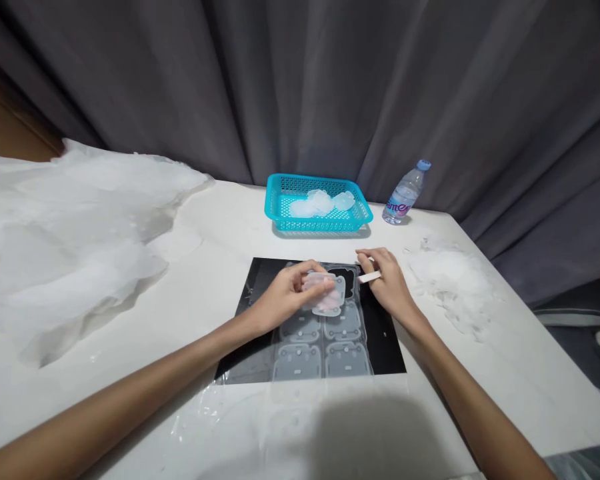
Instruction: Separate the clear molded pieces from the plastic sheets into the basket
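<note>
My left hand (291, 292) pinches a few thin, frosted, see-through plastic pieces with rounded corners (336, 293) between thumb and fingers, and my right hand (389, 279) grasps a short, slim white stick (371, 277), its end pointing toward those pieces. I hold the pieces above a black rectangular mat (386, 350), over which lies a clear plastic sheet moulded with rounded-square panels (299, 361); beside the held pieces, one panel's place shows as a dark opening. The sheet runs past the mat's near edge onto a white tabletop (520, 367). Beyond the mat, I see a turquoise perforated plastic basket (315, 225) with loose frosted pieces (316, 204) inside, and right of it a clear, blue-capped bottle (404, 195). A large heap of whitish translucent sheets (80, 200) covers the far left; crumpled clear scraps (455, 280) lie at right. A grey pleated curtain (300, 87) hangs behind.
</note>
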The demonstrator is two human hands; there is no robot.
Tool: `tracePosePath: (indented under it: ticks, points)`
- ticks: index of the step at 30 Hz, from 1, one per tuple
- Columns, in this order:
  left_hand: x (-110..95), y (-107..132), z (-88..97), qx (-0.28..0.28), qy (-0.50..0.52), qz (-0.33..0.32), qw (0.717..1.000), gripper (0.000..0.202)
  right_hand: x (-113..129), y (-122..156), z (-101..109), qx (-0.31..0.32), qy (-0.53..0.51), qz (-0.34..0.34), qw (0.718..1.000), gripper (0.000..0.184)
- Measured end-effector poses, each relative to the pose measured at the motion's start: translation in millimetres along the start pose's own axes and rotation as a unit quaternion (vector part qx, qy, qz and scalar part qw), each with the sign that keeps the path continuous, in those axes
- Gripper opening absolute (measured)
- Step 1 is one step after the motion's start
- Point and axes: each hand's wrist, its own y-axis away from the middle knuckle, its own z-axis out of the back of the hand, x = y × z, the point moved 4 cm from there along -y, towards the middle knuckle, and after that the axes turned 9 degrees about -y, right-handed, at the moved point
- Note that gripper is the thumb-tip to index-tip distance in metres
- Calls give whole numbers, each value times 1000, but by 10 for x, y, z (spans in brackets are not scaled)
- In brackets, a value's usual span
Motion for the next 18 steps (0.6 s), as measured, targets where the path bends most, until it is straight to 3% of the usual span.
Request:
tracePosePath:
  ticks: [3,7,18]
  points:
    - [-70,-55,85,4,58,19,998,30,217,92,67,32,-98,12,995,37]
    - [-166,-57,120,7,66,27,997,31,427,232,-6,72,-192,-7,979,21]
    - [-339,-18,86,53,80,56,994,31,404,301,-120,43,-288,-70,954,20]
